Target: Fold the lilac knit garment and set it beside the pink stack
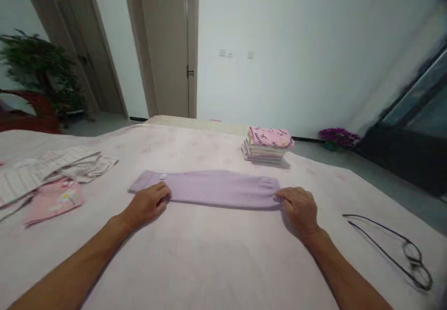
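Observation:
A pair of lavender ribbed pants (216, 190) lies in front of me, folded lengthwise into a long flat strip. Near its left end shows a small white label (163, 176), and the right end is gathered like a cuff. My left hand (148, 202) is closed on the near edge, a little in from the left end. At the lower right corner, my right hand (299, 207) pinches the cuff end between thumb and fingers. The strip lies on the pale pink bedspread (209, 259), its near edge running between both hands.
Behind the pants stands a stack of folded clothes (268, 144), pink on top. Loose striped clothing (45, 170) and a pink flowered piece (57, 200) lie at left. Eyeglasses (394, 249) rest at right near the bed's edge. Purple flowers (338, 137) stand beyond.

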Tool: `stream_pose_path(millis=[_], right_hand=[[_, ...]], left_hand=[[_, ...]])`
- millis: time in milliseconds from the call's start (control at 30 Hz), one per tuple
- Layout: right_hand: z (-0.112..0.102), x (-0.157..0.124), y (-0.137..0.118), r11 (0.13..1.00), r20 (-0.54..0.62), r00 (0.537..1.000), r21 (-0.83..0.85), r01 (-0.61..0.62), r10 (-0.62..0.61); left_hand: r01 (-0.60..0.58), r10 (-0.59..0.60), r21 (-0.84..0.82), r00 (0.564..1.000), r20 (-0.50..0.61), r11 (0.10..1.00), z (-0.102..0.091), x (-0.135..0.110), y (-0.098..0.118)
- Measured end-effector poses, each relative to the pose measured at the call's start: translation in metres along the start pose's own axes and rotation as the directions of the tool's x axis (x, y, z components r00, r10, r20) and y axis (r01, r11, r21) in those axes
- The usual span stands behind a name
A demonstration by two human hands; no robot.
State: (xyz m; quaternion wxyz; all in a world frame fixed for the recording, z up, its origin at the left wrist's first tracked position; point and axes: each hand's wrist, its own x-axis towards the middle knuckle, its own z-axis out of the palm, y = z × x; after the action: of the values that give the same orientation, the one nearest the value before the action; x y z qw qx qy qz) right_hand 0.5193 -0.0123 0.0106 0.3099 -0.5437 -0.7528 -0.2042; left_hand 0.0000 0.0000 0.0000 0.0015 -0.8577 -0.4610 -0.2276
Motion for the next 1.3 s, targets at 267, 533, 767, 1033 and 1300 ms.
stream_pose_path(millis=[267, 533, 767, 1033, 1300], right_hand=[[0.028, 0.006, -0.019, 0.971, 0.127, 0.963, 0.063, 0.23, -0.237], [0.052, -0.006, -0.007, 0.971, 0.25, 0.945, -0.053, 0.231, -0.211], [0.053, -0.005, -0.007, 0.969, 0.259, 0.943, -0.073, 0.236, -0.21], [0.053, -0.006, -0.007, 0.972, 0.258, 0.946, -0.078, 0.221, -0.195], [0.052, -0.005, -0.008, 0.971, 0.249, 0.947, -0.074, 0.225, -0.201]], left_hand=[[0.049, -0.044, 0.047, 0.994, -0.104, 0.998, 0.004, 0.003, -0.001], [0.567, -0.456, 0.205, 0.79, -0.41, 0.798, -0.005, 0.004, -0.036], [0.738, -0.703, 0.242, 0.674, -0.225, 0.63, -0.008, 0.003, -0.053], [0.829, -0.819, 0.136, 0.558, -0.134, 0.542, -0.012, 0.009, -0.059], [0.847, -0.846, 0.137, 0.527, -0.081, 0.514, -0.016, 0.01, -0.065]])
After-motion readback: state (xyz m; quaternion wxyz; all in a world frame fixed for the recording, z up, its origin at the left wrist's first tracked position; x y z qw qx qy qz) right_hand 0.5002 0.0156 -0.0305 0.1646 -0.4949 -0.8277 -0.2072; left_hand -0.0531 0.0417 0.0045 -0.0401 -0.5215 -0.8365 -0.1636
